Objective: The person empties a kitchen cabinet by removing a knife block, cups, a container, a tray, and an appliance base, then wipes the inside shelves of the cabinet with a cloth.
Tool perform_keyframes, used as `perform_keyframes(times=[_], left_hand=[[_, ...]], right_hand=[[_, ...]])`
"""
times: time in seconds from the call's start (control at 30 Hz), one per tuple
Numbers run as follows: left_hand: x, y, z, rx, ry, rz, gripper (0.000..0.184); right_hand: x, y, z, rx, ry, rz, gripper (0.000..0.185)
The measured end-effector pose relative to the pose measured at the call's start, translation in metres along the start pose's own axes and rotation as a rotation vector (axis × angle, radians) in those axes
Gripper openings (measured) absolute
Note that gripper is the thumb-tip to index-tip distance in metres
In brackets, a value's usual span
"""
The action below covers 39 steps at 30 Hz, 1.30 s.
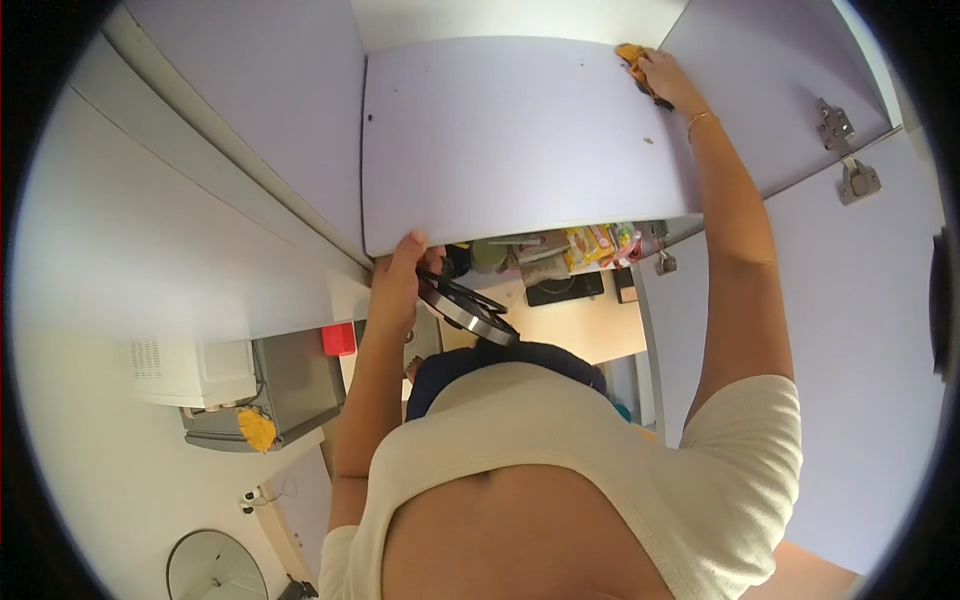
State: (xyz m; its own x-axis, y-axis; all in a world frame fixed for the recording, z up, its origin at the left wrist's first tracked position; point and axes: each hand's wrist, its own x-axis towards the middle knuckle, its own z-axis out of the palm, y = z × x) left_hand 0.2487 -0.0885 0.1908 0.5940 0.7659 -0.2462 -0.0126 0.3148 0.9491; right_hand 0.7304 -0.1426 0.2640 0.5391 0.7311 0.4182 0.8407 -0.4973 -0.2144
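My right hand (668, 80) is closed on a crumpled yellow and dark cloth (634, 62), pressed onto the pale lilac shelf (520, 140) in its back right corner. At the shelf's front left corner my left hand (398, 282) grips the edge, thumb on top and fingers mostly hidden beneath. Just beside that hand, lower down, is a round black thing with a silver rim (465, 305); whether the hand touches it I cannot tell. A few small dark specks and a brownish crumb (648, 141) lie on the shelf.
Under the shelf are several food packets (590, 245) and a greenish jar (488, 256). Cabinet doors with metal hinges (848, 150) stand open at right. A black hob (564, 289) lies on the counter below. On the left are a white microwave (190, 370) and a red container (339, 339).
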Motion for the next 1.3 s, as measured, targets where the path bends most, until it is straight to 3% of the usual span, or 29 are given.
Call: perform_keyframes(times=[0.07, 0.1, 0.23, 0.33, 0.37, 0.4, 0.5, 0.6, 0.67, 0.8, 0.87, 0.93, 0.97, 1.07, 1.13, 1.17, 1.23, 1.27, 1.3], left_hand=[[-0.001, 0.001, 0.001, -0.012, -0.005, 0.024, 0.038], [-0.003, 0.003, -0.001, 0.002, -0.019, -0.018, 0.039], [-0.003, 0.004, 0.003, 0.004, 0.027, 0.069, 0.043], [-0.002, 0.003, 0.004, -0.018, 0.054, 0.048, 0.044], [-0.002, 0.005, 0.003, -0.045, 0.042, 0.033, 0.043], [-0.003, 0.005, 0.002, -0.071, 0.031, 0.017, 0.043], [0.000, 0.004, -0.002, -0.027, -0.007, -0.005, 0.042], [0.003, 0.002, -0.003, 0.051, -0.055, 0.103, 0.045], [0.001, 0.001, -0.001, 0.046, -0.046, 0.093, 0.044], [-0.008, 0.010, 0.004, 0.039, -0.012, 0.074, 0.042], [-0.005, 0.007, 0.002, 0.024, 0.005, 0.078, 0.041], [-0.005, 0.007, 0.005, 0.014, 0.012, 0.077, 0.041], [-0.006, 0.009, 0.009, -0.003, 0.040, 0.113, 0.041], [-0.007, 0.014, 0.006, 0.015, 0.055, 0.103, 0.041], [-0.009, 0.015, 0.005, 0.031, 0.051, 0.052, 0.041], [-0.011, 0.016, 0.007, -0.006, 0.056, 0.062, 0.038], [-0.012, 0.021, 0.010, -0.049, 0.064, 0.084, 0.035], [-0.012, 0.024, 0.011, -0.040, 0.066, 0.085, 0.038], [-0.012, 0.025, 0.012, -0.027, 0.067, 0.086, 0.041]], right_hand=[[0.008, -0.006, 0.004, 0.074, -0.205, 0.179, 0.040], [0.010, -0.011, 0.005, 0.105, -0.183, 0.235, 0.041], [0.013, -0.031, 0.004, 0.120, -0.300, 0.256, 0.038], [-0.013, -0.090, 0.004, 0.420, -0.342, 0.094, 0.033], [-0.027, -0.122, -0.005, 0.343, -0.390, 0.042, 0.032], [-0.046, -0.146, -0.012, 0.254, -0.293, -0.217, 0.030], [-0.063, -0.169, -0.007, 0.253, -0.216, -0.263, 0.029], [-0.055, -0.180, -0.021, 0.394, -0.318, -0.381, 0.025], [-0.036, -0.189, -0.034, 0.542, -0.307, -0.019, 0.023], [0.005, -0.167, 0.035, 0.607, -0.217, 0.100, 0.027], [-0.003, -0.196, 0.033, 0.540, -0.316, 0.003, 0.029], [0.009, -0.198, 0.080, 0.406, -0.020, -0.344, 0.029], [0.006, -0.210, 0.076, 0.409, -0.020, -0.345, 0.029], [-0.034, -0.263, 0.010, 0.518, -0.707, -0.037, 0.027], [-0.052, -0.246, 0.037, 0.499, -0.329, -0.609, 0.025], [-0.057, -0.242, 0.031, 0.498, -0.335, -0.615, 0.025], [-0.058, -0.243, 0.008, 0.744, -0.642, -0.491, 0.025], [-0.051, -0.246, 0.005, 0.742, -0.644, -0.497, 0.025], [-0.040, -0.249, 0.003, 0.799, -0.632, -0.373, 0.027]])
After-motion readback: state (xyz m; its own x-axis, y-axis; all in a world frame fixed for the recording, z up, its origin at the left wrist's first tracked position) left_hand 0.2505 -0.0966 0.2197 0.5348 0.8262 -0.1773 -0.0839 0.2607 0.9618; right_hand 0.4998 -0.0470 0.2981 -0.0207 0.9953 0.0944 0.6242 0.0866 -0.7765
